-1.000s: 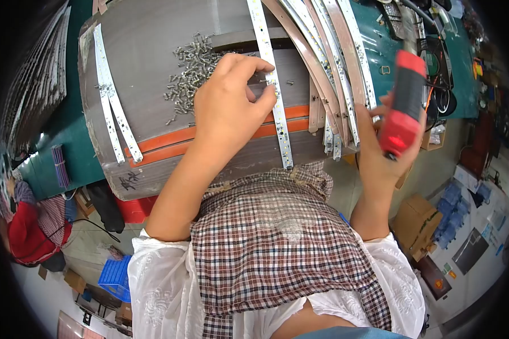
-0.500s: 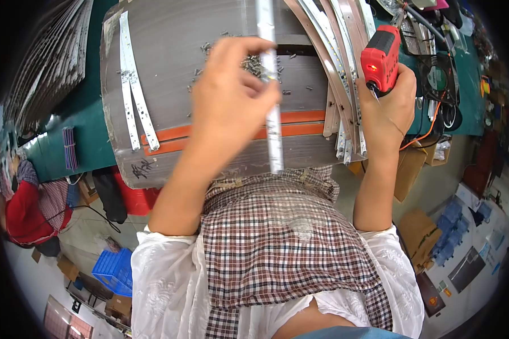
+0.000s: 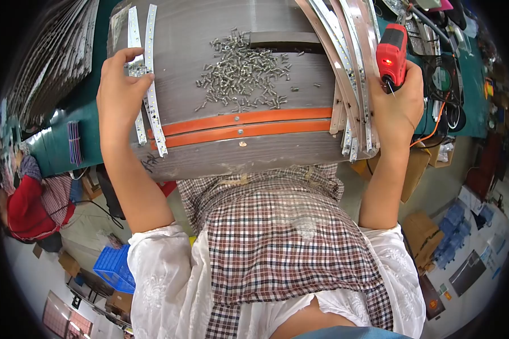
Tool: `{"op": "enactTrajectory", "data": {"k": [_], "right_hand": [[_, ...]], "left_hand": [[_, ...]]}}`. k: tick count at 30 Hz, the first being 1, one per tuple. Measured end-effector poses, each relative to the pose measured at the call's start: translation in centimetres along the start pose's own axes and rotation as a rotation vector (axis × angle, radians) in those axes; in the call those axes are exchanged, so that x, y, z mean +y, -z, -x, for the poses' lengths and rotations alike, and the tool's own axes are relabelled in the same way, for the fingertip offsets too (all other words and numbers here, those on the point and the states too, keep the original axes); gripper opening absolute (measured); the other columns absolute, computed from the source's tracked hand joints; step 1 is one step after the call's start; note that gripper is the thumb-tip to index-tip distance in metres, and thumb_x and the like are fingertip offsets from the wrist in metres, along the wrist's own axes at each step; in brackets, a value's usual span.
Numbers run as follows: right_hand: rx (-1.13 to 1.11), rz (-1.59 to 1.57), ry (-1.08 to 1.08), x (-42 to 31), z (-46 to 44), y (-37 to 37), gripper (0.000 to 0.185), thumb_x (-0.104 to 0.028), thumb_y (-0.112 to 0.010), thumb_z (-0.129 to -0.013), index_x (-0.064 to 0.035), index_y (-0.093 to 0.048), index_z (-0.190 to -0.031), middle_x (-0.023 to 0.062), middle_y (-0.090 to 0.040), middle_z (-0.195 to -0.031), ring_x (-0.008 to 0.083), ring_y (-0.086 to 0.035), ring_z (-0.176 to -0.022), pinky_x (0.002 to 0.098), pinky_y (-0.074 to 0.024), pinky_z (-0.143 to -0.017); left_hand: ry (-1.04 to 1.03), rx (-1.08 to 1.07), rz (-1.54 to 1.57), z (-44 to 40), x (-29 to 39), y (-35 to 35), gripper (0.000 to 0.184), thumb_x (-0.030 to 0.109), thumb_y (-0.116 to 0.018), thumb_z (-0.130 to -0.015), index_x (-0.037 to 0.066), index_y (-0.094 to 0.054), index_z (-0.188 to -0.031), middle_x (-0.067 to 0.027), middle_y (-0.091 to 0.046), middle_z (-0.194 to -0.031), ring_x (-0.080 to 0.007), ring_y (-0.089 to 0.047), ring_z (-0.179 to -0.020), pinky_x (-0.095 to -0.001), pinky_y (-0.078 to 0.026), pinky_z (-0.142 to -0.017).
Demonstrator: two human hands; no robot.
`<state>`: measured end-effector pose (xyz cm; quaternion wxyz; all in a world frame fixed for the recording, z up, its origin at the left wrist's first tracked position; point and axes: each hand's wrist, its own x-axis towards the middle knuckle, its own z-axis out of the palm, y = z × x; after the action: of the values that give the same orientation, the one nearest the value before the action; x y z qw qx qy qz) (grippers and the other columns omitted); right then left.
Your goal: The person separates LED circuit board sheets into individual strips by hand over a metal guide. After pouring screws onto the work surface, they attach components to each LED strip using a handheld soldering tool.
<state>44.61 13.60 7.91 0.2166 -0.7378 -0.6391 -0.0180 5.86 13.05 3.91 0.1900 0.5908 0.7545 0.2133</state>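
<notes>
My left hand is at the left of the grey board, thumb and index finger apart. Its thumb tip meets a narrow white LED strip dotted with small chips. Another white strip lies beside it, partly hidden by the hand. On the right, my right hand is wrapped around a red and black electric screwdriver with a red light glowing on it. A stack of long curved strips lies just left of that hand. Between the hands is a pile of small screws.
Two orange bars cross the near part of the grey board. A dark bar lies behind the screws. Fanned metal strips stand at far left. An orange cable hangs at right. Another person sits at left.
My left hand has moved left from above the screws, carrying an LED strip to the strips at the left, and its fingers have parted. My right hand still holds the screwdriver, nearly in place.
</notes>
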Motion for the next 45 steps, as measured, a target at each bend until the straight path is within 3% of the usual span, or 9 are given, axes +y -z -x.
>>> {"op": "enactTrajectory", "data": {"k": [4, 8, 13, 18, 21, 24, 26, 31, 45], "right_hand": [[-0.056, -0.034, 0.008, 0.2, 0.0, 0.0, 0.044, -0.009, -0.079, -0.074, -0.0036, -0.056, -0.111, 0.0132, -0.062, -0.104, 0.0326, -0.064, -0.092, 0.0413, -0.0498, -0.081], [-0.047, -0.147, -0.056, 0.4, 0.1, 0.0, 0.043, -0.005, -0.076, -0.074, -0.0028, -0.056, -0.112, 0.0113, -0.062, -0.096, 0.0268, -0.063, -0.085, 0.0366, -0.0498, -0.078], [-0.031, -0.422, -0.149, -0.2, 0.4, 1.7, 0.04, 0.005, -0.072, -0.075, -0.0032, -0.058, -0.111, -0.0014, -0.057, -0.076, 0.0074, -0.053, -0.066, 0.0232, -0.0451, -0.066], [-0.076, -0.756, -0.215, -1.6, 1.8, 3.7, 0.035, 0.006, -0.074, -0.075, 0.0004, -0.06, -0.107, -0.0041, -0.055, -0.076, 0.0035, -0.05, -0.065, 0.0203, -0.0416, -0.062], [-0.146, -0.677, -0.208, -1.7, 2.6, 4.0, 0.037, 0.006, -0.079, -0.074, 0.0002, -0.061, -0.107, -0.0041, -0.055, -0.076, 0.0035, -0.051, -0.065, 0.0202, -0.0416, -0.062], [-0.171, -0.761, -0.232, -2.9, 3.6, 3.6, 0.041, 0.001, -0.085, -0.071, -0.0004, -0.062, -0.105, -0.0026, -0.059, -0.082, 0.0047, -0.053, -0.068, 0.0208, -0.0447, -0.063], [-0.283, -0.899, -0.38, -3.6, 3.9, 3.9, 0.042, -0.002, -0.088, -0.07, -0.0017, -0.064, -0.104, -0.0017, -0.061, -0.086, 0.0055, -0.055, -0.069, 0.0218, -0.047, -0.065], [-0.227, -0.921, -0.209, -4.1, 5.0, 2.6, 0.031, -0.003, -0.084, -0.077, -0.0012, -0.065, -0.102, -0.0006, -0.062, -0.087, 0.0064, -0.058, -0.073, 0.0241, -0.0482, -0.066], [-0.199, -1.003, -0.199, -4.1, 6.1, 1.7, 0.039, 0.004, -0.08, -0.077, 0.0001, -0.062, -0.112, 0.0032, -0.064, -0.1, 0.0072, -0.061, -0.077, 0.0227, -0.0518, -0.066]], "left_hand": [[-0.018, 0.125, -0.242, 0.8, 1.1, -0.4, 0.038, 0.006, -0.075, -0.078, 0.006, -0.064, -0.114, -0.0067, -0.061, -0.109, -0.0117, -0.062, -0.074, -0.0273, -0.049, -0.073], [-0.045, -0.044, 0.034, 2.7, 2.8, -0.5, 0.024, 0.01, -0.08, -0.074, 0.004, -0.067, -0.094, -0.0023, -0.058, -0.077, -0.0123, -0.052, -0.067, -0.0272, -0.046, -0.065], [-0.113, -0.247, 0.017, 4.9, 3.9, -1.5, 0.02, 0.01, -0.081, -0.073, 0.002, -0.067, -0.086, -0.0032, -0.06, -0.075, -0.0124, -0.053, -0.065, -0.0279, -0.045, -0.062], [-0.121, -0.259, -0.04, 5.3, 3.4, -2.4, 0.016, 0.009, -0.079, -0.075, 0.002, -0.068, -0.084, -0.005, -0.061, -0.072, -0.0145, -0.055, -0.062, -0.0293, -0.046, -0.061], [-0.084, -0.254, -0.083, 5.5, 4.0, -2.0, 0.015, 0.013, -0.077, -0.075, 0.002, -0.068, -0.08, -0.0071, -0.066, -0.077, -0.0203, -0.064, -0.068, -0.0348, -0.049, -0.064], [0.145, -0.25, 0.119, 5.4, 6.3, -0.9, 0.012, 0.008, -0.076, -0.079, 0.0, -0.068, -0.085, -0.0068, -0.07, -0.08, -0.0137, -0.065, -0.063, -0.0286, -0.052, -0.06], [0.123, -0.291, 0.584, 5.9, 6.9, -1.9, 0.011, 0.005, -0.073, -0.084, -0.002, -0.066, -0.089, -0.0065, -0.07, -0.082, -0.0116, -0.067, -0.068, -0.0244, -0.053, -0.062], [0.154, -0.483, 1.158, 6.4, 11.6, -4.6, 0.015, 0.004, -0.072, -0.088, -0.003, -0.067, -0.1, -0.0116, -0.072, -0.088, -0.015, -0.071, -0.077, -0.0235, -0.058, -0.068], [0.296, -0.605, 1.557, 6.6, 14.2, -8.8, 0.016, 0.006, -0.071, -0.09, 0.001, -0.066, -0.103, -0.0123, -0.072, -0.098, -0.0171, -0.072, -0.091, -0.0249, -0.061, -0.078]]}}
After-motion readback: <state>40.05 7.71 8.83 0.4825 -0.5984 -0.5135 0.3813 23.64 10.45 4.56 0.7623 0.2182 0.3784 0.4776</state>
